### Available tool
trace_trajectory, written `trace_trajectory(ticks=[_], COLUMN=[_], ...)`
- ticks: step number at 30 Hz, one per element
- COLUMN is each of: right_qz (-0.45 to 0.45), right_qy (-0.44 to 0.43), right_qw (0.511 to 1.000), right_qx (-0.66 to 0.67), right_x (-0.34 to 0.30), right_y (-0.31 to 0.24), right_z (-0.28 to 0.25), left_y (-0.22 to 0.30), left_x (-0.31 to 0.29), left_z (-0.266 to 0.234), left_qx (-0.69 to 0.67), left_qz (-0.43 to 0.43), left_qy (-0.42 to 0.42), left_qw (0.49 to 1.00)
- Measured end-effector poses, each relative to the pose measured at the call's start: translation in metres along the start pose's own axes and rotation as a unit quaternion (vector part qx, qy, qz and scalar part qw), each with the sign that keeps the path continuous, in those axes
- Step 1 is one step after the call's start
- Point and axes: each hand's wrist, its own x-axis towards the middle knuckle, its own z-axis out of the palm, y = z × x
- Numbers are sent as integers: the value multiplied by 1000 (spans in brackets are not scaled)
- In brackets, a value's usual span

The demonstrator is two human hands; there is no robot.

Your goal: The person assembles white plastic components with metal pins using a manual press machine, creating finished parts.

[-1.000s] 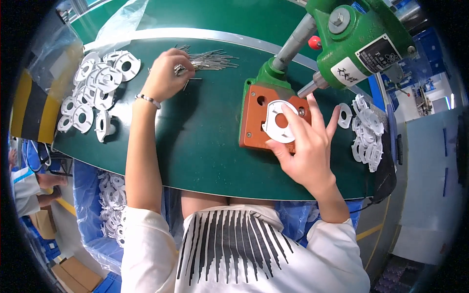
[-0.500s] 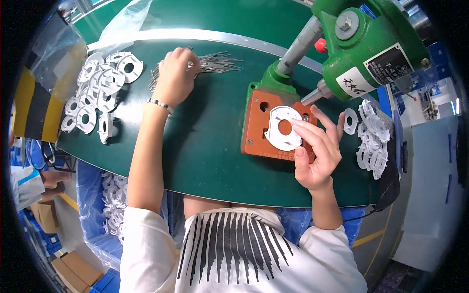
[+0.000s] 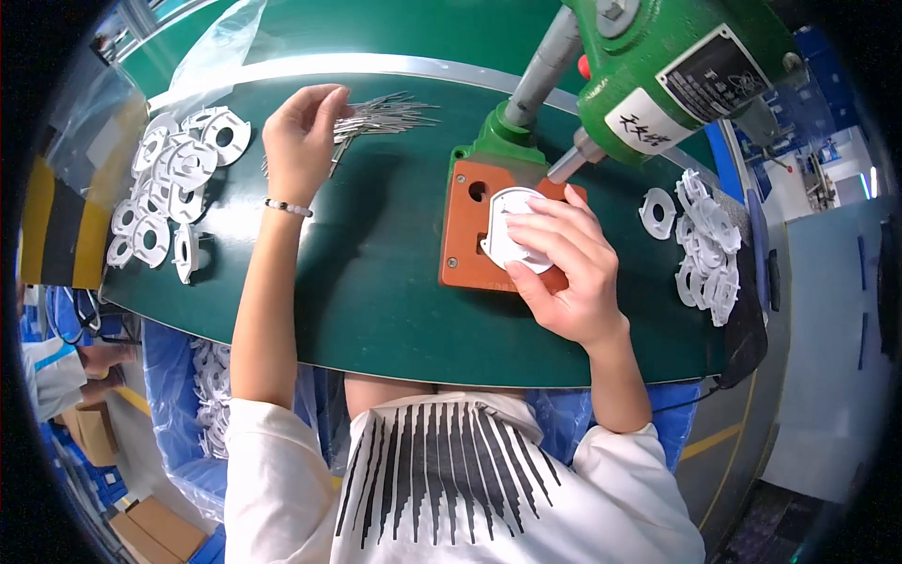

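My left hand [image 3: 303, 136] is raised at the left end of a loose pile of thin metal pins [image 3: 381, 117]. Its thumb and fingers are pinched together, and whatever is between them is too small to make out. My right hand [image 3: 570, 268] lies over a white plastic ring plate [image 3: 508, 203] on an orange fixture block [image 3: 459, 224]. The fingers are stretched across the plate and hide its centre hole, while the thumb rests by its near edge. Above the block's far right corner points the metal tip [image 3: 573, 158] of a green press [image 3: 648, 70].
Many white ring plates [image 3: 193, 164] are heaped on the left of the green table [image 3: 395, 320], with another heap [image 3: 709, 249] at the right. A blue lined bin [image 3: 174, 414] of white parts stands below the left edge. A striped yellow-black panel [image 3: 61, 221] borders the far left.
My left hand has drawn a little left off the pins, its fingertips turning up and inward. My right hand has slid left and flattened over the ring plate, covering its hole. The view has shifted slightly.
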Motion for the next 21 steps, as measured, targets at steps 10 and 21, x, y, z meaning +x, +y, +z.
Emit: trace_trajectory(ticks=[10, 21], right_qz=[-12, 10], right_qy=[-4, -37], right_qw=[977, 982], right_qx=[212, 186], right_x=[6, -7], right_y=[22, 34], right_z=[-19, -20], left_y=[12, 74], left_x=[-18, -40], left_z=[24, 69], left_qx=[-34, 35], left_qz=[67, 143], left_qy=[-78, -227], left_qw=[994, 963])
